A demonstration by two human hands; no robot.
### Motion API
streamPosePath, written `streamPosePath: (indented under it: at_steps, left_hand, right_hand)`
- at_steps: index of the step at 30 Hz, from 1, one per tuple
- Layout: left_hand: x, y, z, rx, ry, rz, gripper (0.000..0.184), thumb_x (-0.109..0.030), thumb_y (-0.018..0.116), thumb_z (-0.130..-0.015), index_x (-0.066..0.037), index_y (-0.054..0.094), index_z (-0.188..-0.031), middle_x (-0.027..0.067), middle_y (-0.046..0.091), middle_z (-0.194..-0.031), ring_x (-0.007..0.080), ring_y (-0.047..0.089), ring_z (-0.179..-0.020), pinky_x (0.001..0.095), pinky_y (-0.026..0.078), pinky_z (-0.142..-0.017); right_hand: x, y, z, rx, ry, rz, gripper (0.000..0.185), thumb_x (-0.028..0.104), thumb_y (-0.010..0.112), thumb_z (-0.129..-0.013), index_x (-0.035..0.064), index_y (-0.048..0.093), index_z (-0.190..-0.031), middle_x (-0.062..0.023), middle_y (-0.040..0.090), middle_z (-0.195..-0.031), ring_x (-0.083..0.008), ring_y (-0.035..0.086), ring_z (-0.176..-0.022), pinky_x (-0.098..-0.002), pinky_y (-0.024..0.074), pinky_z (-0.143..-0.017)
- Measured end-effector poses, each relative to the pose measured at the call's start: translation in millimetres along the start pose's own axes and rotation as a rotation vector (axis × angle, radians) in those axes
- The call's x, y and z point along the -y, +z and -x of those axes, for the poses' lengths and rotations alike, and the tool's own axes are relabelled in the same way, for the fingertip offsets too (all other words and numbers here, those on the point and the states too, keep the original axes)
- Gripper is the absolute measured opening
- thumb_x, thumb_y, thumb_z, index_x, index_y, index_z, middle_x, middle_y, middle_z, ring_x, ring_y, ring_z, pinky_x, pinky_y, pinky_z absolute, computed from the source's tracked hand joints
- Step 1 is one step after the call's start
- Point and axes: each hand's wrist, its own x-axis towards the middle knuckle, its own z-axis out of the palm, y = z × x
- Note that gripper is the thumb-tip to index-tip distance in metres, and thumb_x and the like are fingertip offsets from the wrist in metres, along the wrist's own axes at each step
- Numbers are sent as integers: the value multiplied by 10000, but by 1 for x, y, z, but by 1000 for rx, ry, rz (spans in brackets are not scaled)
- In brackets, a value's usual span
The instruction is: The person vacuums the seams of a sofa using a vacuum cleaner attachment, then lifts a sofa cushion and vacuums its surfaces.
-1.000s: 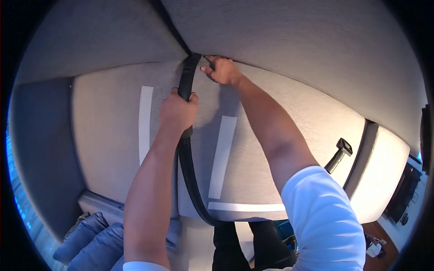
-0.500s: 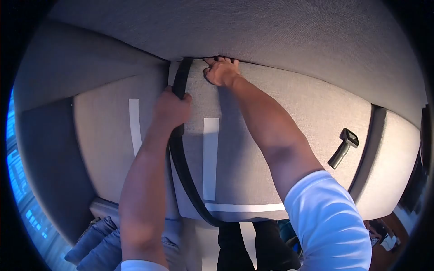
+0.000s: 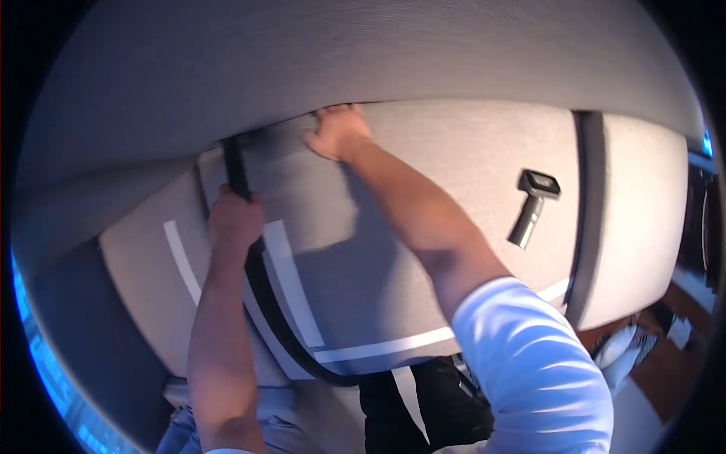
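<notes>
My left hand (image 3: 236, 218) is wrapped around a black vacuum hose (image 3: 268, 291), whose flat dark end piece (image 3: 236, 168) reaches the crease between the sofa seat and backrest. The tip is hidden in that crease. From my grip the hose curves down toward my legs. To the right, my right hand (image 3: 339, 132) lies on the seat cushion (image 3: 454, 166) with fingers spread, its fingertips at the crease under the backrest (image 3: 378, 53). It holds nothing that I can see.
A dark vacuum nozzle head (image 3: 533, 204) lies on the right part of the seat. White strips (image 3: 295, 284) mark the cushion. The grey armrest (image 3: 635, 219) is at right. Blue fabric (image 3: 178, 431) lies low at left, and assorted items (image 3: 624, 344) are on the floor at right.
The view has turned and shifted, so the sofa appears tilted. My right hand has flattened, fingers still at the crease. My left hand keeps its hold on the hose.
</notes>
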Motion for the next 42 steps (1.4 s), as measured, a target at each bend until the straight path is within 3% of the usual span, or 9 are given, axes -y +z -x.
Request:
streamPosePath:
  at_steps: [2,9,17,18,20,23,31,38,42]
  left_hand:
    - [0,8,1,-35,44,15,541,-372,602,-907,58,530,-1229,297,680,-1103,427,661,-1081,490,518,-978]
    - [-96,-29,91,106,163,-48,531,-362,635,-913,41,532,-1243,279,693,-1069,421,673,-1043,495,531,-936]
    - [-107,4,52,129,254,-5,483,-353,632,-903,36,567,-1183,299,685,-1046,440,663,-1041,510,528,-922]
    - [-111,1,50,143,257,39,466,-346,632,-897,31,578,-1166,305,682,-1048,447,660,-1038,510,526,-922]
    - [-122,-2,58,118,257,50,452,-342,629,-892,25,587,-1152,302,683,-1049,454,658,-1036,513,522,-923]
    - [-149,-9,90,127,247,17,439,-340,622,-888,9,591,-1154,295,685,-1047,459,656,-1034,516,518,-925]
    - [-303,22,134,311,454,13,462,-313,618,-894,22,547,-1203,272,690,-1034,400,684,-1019,482,546,-908]
    - [-323,33,126,354,393,-5,427,-291,605,-902,27,566,-1184,249,693,-1040,364,699,-1002,449,562,-892]
    - [-336,11,147,339,465,-37,472,-330,648,-873,37,578,-1162,237,694,-990,365,699,-975,459,538,-862]
  right_hand:
    - [6,-28,-4,265,67,9,652,485,444,-997,28,475,-1462,-140,533,-1465,-246,413,-1423,-451,254,-1199]
    - [-102,3,27,-130,-226,-72,673,525,460,-996,66,462,-1489,-120,478,-1519,-225,407,-1425,-454,256,-1192]
    - [-103,-54,18,315,81,18,722,608,462,-972,74,508,-1457,-99,531,-1475,-233,420,-1418,-465,222,-1202]
    - [-112,-36,18,306,88,27,722,608,462,-972,74,508,-1457,-99,531,-1475,-233,420,-1418,-465,222,-1202]
    - [-131,19,16,-317,-96,-58,649,577,489,-977,49,621,-1330,-114,637,-1340,-268,539,-1312,-463,256,-1187]
    - [-169,-39,48,50,-105,-121,584,541,521,-979,38,670,-1234,-131,695,-1209,-305,584,-1245,-471,266,-1185]
    - [-315,-53,88,-223,271,14,887,785,471,-859,73,589,-1376,-137,543,-1431,-293,356,-1431,-515,121,-1229]
    - [-340,-88,81,154,265,-171,833,704,503,-888,114,504,-1476,-94,496,-1512,-272,332,-1469,-492,85,-1243]
    - [-372,-59,86,-69,30,-179,678,532,592,-898,80,577,-1403,-162,570,-1423,-322,448,-1388,-516,224,-1205]
